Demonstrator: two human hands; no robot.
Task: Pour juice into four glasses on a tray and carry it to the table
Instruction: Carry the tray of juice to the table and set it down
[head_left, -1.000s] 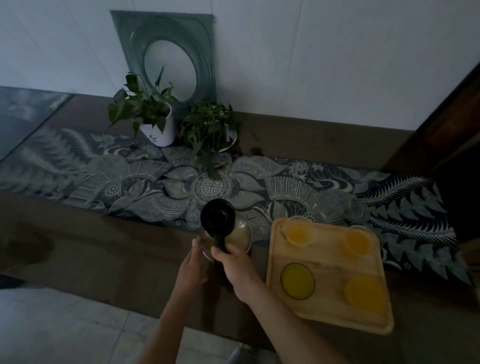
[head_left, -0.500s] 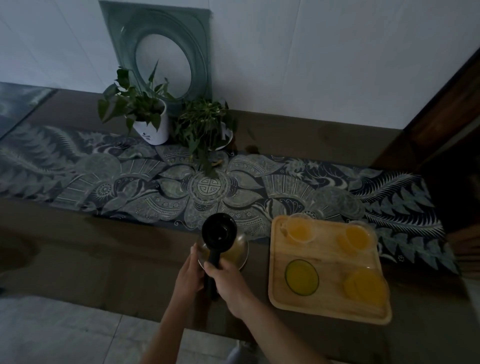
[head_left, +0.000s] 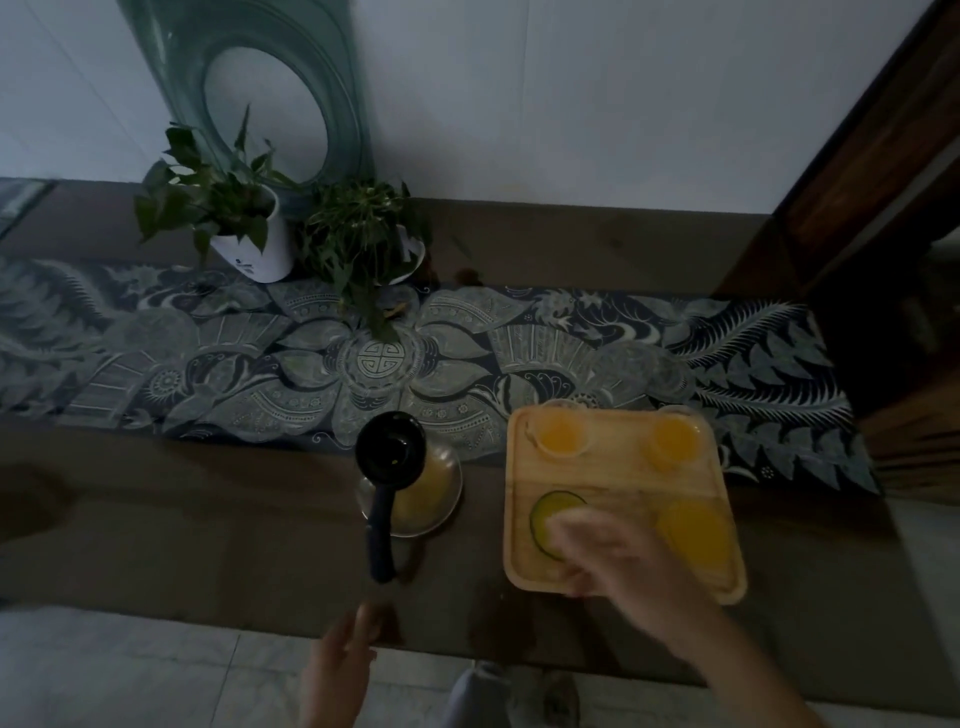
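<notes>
- Hiding the near side of the green-rimmed glass (head_left: 551, 506) behind the blurred right hand (head_left: 615, 560); finger pose unreadable.
- Losing the left hand (head_left: 338, 661), also smeared, into the bottom edge.
- Cutting the oval frame (head_left: 345, 104) at the top edge.
- Masking the mouth of the pitcher (head_left: 432, 488) under its lid (head_left: 390, 449).

In front of me the tray (head_left: 618, 483) is showing pale, smooth wood, matt. The pitcher (head_left: 434, 496) is looking like clear glass, and its lid (head_left: 392, 449) is catching light like glossy black plastic. The runner (head_left: 260, 364) is lying as matt printed cloth on the dark, dull table (head_left: 208, 525). The pot (head_left: 270, 252) is shining like white glazed ceramic.
</notes>
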